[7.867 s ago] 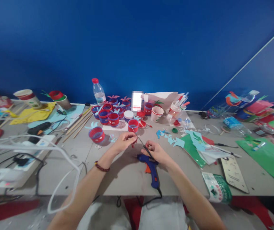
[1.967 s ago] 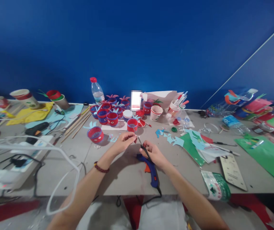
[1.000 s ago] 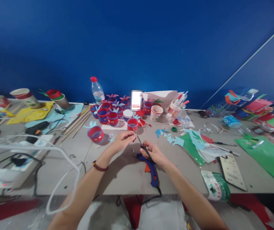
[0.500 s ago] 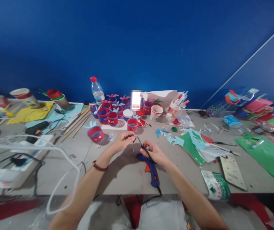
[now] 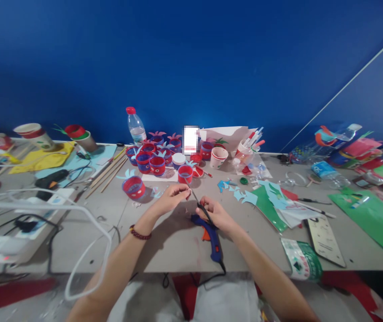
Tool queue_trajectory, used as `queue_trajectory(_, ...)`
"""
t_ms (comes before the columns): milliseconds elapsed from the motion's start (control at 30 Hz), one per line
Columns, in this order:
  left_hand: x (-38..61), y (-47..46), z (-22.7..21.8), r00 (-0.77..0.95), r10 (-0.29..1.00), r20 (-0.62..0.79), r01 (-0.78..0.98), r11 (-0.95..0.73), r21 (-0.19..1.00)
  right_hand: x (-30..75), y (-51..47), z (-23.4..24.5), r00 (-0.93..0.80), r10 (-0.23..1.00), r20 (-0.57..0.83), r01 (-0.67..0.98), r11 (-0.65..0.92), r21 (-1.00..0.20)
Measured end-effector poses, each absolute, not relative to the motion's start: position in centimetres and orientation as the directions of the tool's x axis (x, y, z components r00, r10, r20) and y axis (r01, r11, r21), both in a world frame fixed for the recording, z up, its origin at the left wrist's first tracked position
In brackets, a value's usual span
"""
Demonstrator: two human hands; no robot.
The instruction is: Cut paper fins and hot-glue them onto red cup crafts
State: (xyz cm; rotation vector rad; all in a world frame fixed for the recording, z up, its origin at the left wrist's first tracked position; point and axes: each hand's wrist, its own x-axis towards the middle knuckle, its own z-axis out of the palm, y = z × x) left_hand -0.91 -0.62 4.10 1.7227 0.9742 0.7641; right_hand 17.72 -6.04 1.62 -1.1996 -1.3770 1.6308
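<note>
My left hand (image 5: pixel 173 197) is pinched shut on a tiny piece that I cannot make out, held just above the grey table (image 5: pixel 164 241). My right hand (image 5: pixel 216 213) is closed on black-handled scissors (image 5: pixel 200 205), whose thin blades point up and left to the left fingertips. A blue hot glue gun (image 5: pixel 211 235) with an orange trigger lies on the table under my right wrist, its cord running off the front edge. A red and blue decorated cup (image 5: pixel 185 174) stands just beyond my left fingers.
More red and blue cups (image 5: pixel 151 158), a water bottle (image 5: pixel 135 126), a pen cup (image 5: pixel 246 152) and a paper cup (image 5: pixel 218 158) stand at the back. Blue and green paper cut-outs (image 5: pixel 268 201) lie right. A power strip with cables (image 5: pixel 20 223), wooden sticks (image 5: pixel 109 172) and a black glue gun (image 5: pixel 50 180) lie left.
Almost nothing differs: both hands stay together at the table's middle, the scissors' tips still at the left fingertips. Since 7.9 s ago the view has shifted slightly.
</note>
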Motion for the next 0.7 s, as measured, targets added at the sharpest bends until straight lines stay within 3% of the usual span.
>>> queue_trajectory(700,-0.62,-0.53,3.44,0.462,0.887,0.023,0.173,-0.116,0.978,17.88,-5.90,1.05,-0.291,0.937,-0.191,0.081,-0.175,-0.981)
